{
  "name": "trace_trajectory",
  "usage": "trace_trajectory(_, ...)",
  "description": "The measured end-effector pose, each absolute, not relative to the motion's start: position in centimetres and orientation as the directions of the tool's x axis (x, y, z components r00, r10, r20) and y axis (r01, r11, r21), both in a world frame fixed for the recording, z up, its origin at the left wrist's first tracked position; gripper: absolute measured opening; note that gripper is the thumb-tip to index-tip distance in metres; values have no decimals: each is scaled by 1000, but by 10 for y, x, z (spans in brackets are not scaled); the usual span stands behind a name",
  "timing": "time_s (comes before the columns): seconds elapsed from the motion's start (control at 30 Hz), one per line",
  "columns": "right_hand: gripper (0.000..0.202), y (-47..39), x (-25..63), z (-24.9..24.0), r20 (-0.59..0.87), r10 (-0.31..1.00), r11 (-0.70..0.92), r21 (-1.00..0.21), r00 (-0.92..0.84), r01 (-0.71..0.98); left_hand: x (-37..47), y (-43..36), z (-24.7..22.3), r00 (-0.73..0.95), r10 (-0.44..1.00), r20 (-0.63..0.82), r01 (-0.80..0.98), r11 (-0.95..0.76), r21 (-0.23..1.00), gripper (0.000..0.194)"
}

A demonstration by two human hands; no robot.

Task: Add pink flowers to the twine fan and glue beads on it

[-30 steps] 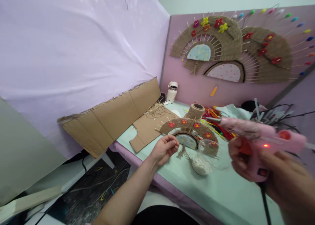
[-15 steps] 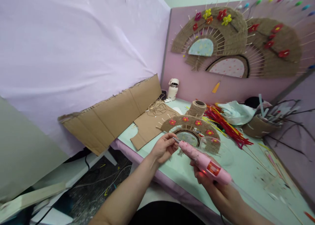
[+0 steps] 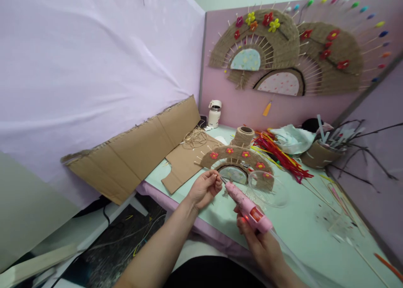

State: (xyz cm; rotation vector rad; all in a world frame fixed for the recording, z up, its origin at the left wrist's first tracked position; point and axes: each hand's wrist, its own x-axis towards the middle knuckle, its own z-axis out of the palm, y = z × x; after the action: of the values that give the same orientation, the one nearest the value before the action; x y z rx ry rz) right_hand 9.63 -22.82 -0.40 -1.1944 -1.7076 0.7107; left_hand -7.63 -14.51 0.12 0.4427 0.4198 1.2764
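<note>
My right hand (image 3: 256, 233) grips a pink glue gun (image 3: 247, 206), its red light lit and a clear glue stick (image 3: 291, 252) trailing from the back. The nozzle points up and left to my left fingertips. My left hand (image 3: 206, 189) is closed in a pinch on something small and pale that I cannot make out. Just beyond both hands lies a fan-shaped twine craft (image 3: 206, 160) with red flowers along its arc and a pale half-round centre. A clear round plastic lid or dish (image 3: 270, 191) is beside it, behind the glue gun.
A twine spool (image 3: 244, 137), red pipe cleaners (image 3: 281, 158), cloth (image 3: 292, 139) and a brush holder with twigs (image 3: 321, 153) stand at the back. Cut cardboard (image 3: 181, 166) lies left; a larger sheet (image 3: 135, 147) leans on the curtain. A white bottle (image 3: 214, 113) is by the wall.
The glue gun and my right hand have shifted left and slightly down, with the nozzle still near my left fingertips. The whole view has turned a little to the right.
</note>
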Motion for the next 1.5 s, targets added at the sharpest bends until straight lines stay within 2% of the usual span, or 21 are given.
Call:
trace_trajectory(0.23,27,-235,90,-13,346,933,353,-839,-93,415,-76,-145,-1,263,965,1,-806,219,550,37)
trace_trajectory(0.6,31,-245,93,-21,285,958,272,-887,-22,372,-77,-147,1,262,965,-8,-789,219,574,36)
trace_trajectory(0.87,32,-246,90,-25,296,955,280,-894,-8,350,-78,-145,-3,287,956,53,-799,209,564,38)
trace_trajectory(1.17,36,-247,89,-23,269,963,254,-907,-2,335,-76,-144,-6,233,972,-35,-779,208,592,35)
trace_trajectory(1.5,37,-248,90,-32,267,963,249,-921,19,301,-77,-142,-7,227,973,-35,-774,202,600,31)
